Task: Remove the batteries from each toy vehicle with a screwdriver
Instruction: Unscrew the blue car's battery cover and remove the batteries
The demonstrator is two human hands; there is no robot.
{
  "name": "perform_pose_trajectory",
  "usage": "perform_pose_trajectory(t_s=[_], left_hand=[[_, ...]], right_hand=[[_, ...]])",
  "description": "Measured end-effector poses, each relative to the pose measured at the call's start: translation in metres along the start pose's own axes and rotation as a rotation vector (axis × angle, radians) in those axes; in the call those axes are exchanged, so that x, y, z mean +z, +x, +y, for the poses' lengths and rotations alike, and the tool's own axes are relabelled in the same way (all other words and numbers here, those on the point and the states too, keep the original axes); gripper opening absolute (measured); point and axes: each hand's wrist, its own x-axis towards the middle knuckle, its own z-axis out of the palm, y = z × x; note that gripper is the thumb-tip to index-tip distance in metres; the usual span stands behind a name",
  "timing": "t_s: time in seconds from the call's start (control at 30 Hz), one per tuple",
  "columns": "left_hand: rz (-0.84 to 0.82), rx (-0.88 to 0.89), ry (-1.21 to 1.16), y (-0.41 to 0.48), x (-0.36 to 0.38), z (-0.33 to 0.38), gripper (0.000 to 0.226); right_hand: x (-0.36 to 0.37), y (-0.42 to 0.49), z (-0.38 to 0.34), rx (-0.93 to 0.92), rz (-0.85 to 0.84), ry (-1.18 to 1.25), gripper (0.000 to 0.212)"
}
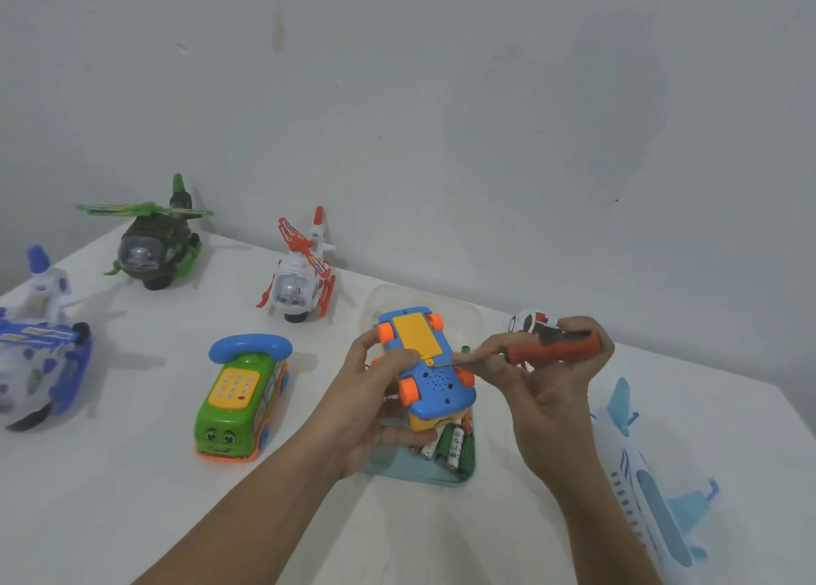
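Observation:
My left hand grips a blue toy vehicle turned belly up, showing orange wheels and a yellow battery cover. My right hand holds a red-handled screwdriver, its thin shaft pointing left with the tip at the blue underside just below the cover. Under the toy, several green and white batteries lie in a light blue tray.
On the white table stand a green phone bus, a green helicopter, a red and white helicopter and a blue and white helicopter. A white and blue airplane lies at right. A small white car sits behind my right hand.

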Motion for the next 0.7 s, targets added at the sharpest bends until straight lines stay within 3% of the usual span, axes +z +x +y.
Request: perform_pose_trajectory(t_s=[0.13,0.3,0.43,0.5,0.6,0.7], left_hand=[[-0.013,-0.016,-0.008,-0.001,0.003,0.001,0.029],[-0.011,-0.022,-0.017,0.002,0.007,0.003,0.025],[-0.023,-0.016,-0.017,0.002,0.007,0.004,0.029],[-0.031,-0.013,-0.018,0.002,0.006,0.005,0.031],[-0.029,-0.010,-0.012,0.004,0.006,0.003,0.033],[-0.035,-0.012,-0.015,0.005,0.006,0.002,0.034]], right_hand=[[-0.002,0.001,0.000,-0.002,0.009,-0.022,0.051],[0.002,0.003,-0.004,-0.060,0.061,-0.040,0.071],[0.004,0.001,0.003,-0.080,0.092,-0.074,0.053],[0.004,0.001,0.002,-0.066,0.102,-0.045,0.056],[0.005,0.000,0.007,-0.037,0.097,-0.036,0.038],[0.006,-0.001,0.006,-0.052,0.111,0.004,0.044]])
